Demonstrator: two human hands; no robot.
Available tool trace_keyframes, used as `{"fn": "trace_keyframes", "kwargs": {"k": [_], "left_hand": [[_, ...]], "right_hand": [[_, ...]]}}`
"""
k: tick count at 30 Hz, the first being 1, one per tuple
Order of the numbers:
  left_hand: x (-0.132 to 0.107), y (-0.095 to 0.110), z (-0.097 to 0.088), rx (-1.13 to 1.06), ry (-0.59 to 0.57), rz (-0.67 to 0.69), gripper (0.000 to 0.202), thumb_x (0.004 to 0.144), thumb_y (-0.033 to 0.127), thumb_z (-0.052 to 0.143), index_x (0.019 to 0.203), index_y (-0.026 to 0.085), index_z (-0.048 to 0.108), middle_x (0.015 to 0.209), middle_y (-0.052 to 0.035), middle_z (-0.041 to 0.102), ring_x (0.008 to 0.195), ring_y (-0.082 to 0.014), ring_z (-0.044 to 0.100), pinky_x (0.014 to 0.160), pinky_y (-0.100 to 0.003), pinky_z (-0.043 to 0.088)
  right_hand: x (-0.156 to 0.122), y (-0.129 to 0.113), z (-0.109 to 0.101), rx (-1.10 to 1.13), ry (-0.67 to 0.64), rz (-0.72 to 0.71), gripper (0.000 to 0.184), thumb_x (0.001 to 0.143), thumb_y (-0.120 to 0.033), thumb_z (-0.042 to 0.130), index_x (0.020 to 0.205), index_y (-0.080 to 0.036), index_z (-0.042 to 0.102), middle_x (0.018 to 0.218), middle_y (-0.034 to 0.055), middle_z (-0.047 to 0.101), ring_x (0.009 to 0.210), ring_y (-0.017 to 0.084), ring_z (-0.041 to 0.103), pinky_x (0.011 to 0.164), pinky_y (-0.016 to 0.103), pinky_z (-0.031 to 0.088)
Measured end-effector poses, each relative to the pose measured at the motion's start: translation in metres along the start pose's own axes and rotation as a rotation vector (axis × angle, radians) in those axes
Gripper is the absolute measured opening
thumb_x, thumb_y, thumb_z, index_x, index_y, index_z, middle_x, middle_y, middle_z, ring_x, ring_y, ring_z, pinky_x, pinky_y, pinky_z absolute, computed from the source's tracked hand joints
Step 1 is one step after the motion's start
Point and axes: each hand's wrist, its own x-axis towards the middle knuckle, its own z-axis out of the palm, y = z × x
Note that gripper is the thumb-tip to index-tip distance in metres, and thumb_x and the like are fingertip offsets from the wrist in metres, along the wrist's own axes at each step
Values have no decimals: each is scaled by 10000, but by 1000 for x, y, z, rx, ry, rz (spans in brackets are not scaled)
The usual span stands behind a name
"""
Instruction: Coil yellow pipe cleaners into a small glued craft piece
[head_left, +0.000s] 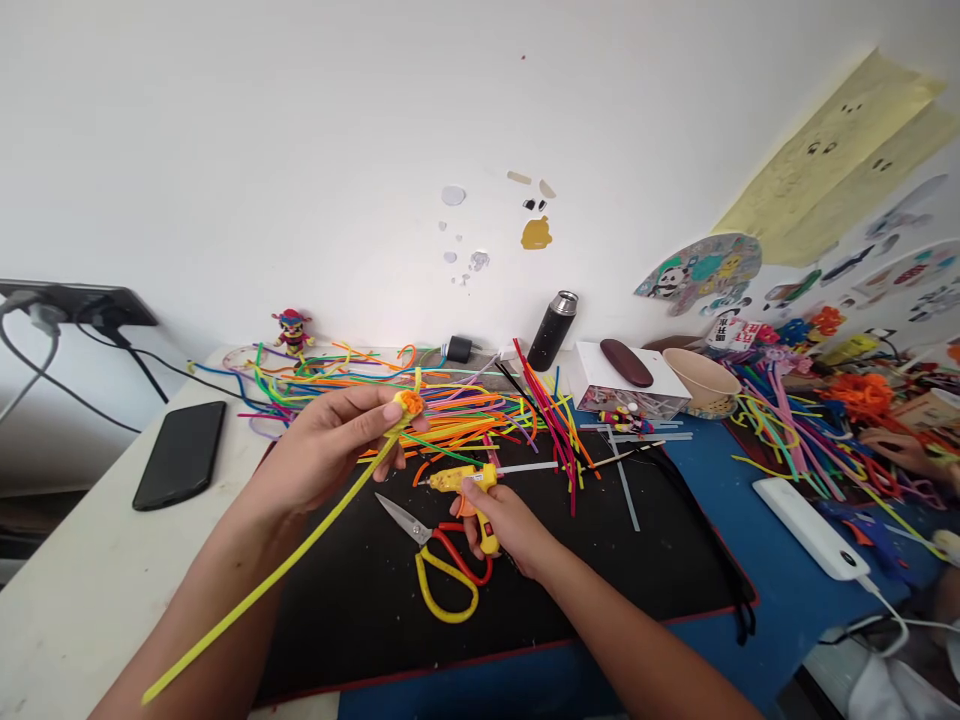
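Note:
Between the fingertips of my left hand (349, 435) is a small yellow and orange pipe-cleaner piece (409, 404). A long yellow pipe-cleaner stem (277, 575) trails from it down to the lower left. My right hand (506, 525) is wrapped round the handle of a yellow hot glue gun (457, 480), whose nozzle points left, below the left hand. A clear glue stick (529, 467) pokes out of the gun's back. Under the gun, scissors (442, 565) with one red and one yellow handle lie on the black mat (360, 640), blades parted.
Loose coloured pipe cleaners (465, 405) are heaped behind my hands. A phone (180, 455) lies on the left. At the back stand a black bottle (553, 332), a white box (600, 385) and a beige bowl (701, 380). A power bank (810, 528) and another person's hand (896, 450) are on the right.

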Motion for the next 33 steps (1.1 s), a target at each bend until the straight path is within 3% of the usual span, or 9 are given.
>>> {"fn": "trace_keyframes", "kwargs": {"k": [5,11,14,19,24,26,29,31,33], "left_hand": [[1,-1,3,-9,-17,2,337,806,465,864,879,144,791,834,-67,784,462,-107,587,471,-243,499],[4,-5,6,-8,-65,-9,307,826,458,853,842,157,796,757,-45,756,480,-118,608,465,-222,494],[6,-8,6,0,-92,-5,301,843,461,839,870,163,800,832,-62,775,507,-127,628,468,-224,486],[8,-16,3,10,-98,-10,282,868,451,818,885,170,793,884,-68,789,517,-124,622,513,-245,503],[10,-21,2,35,-74,-3,305,862,465,820,866,161,800,874,-81,797,599,-146,632,611,-271,521],[12,-23,4,30,-55,-5,329,833,489,841,861,163,810,862,-84,803,647,-164,649,680,-289,534],[15,-28,11,21,-42,-9,333,809,503,857,888,179,835,861,-81,813,789,-211,699,852,-328,536],[16,-34,19,16,-67,-14,321,825,490,845,930,186,849,903,-86,820,893,-244,715,951,-358,513],[17,-41,27,-1,-101,-20,304,848,470,827,962,189,854,951,-93,823,941,-259,714,981,-372,498]], "right_hand": [[8,-3,-3,-50,-43,58,673,902,-813,547,932,-151,664,574,-27,603,381,93,526,360,187,238],[12,-4,-9,-134,-64,90,666,942,-807,485,972,-163,651,584,-7,635,392,116,576,368,196,244],[13,-3,-13,-234,-57,79,648,948,-801,484,983,-174,645,579,-7,644,407,136,593,414,218,337],[4,-14,-23,-592,98,-134,538,984,-685,558,969,-168,708,761,41,737,635,177,667,590,261,444],[-17,-30,-36,-906,166,-124,381,1027,-506,547,883,-184,692,719,28,710,539,169,614,549,270,373],[-25,-34,-39,-1029,244,-196,341,995,-447,601,779,-193,671,688,31,681,601,185,612,561,276,337],[-34,-37,-38,-900,277,-243,339,984,-456,610,759,-205,644,620,-3,604,577,169,572,544,267,332],[-35,-38,-31,-640,196,-205,365,984,-532,597,813,-211,631,555,-48,533,472,137,512,496,251,350],[-32,-40,-22,-421,129,-233,419,947,-608,638,840,-204,627,572,-56,557,447,114,504,478,237,378]]}}
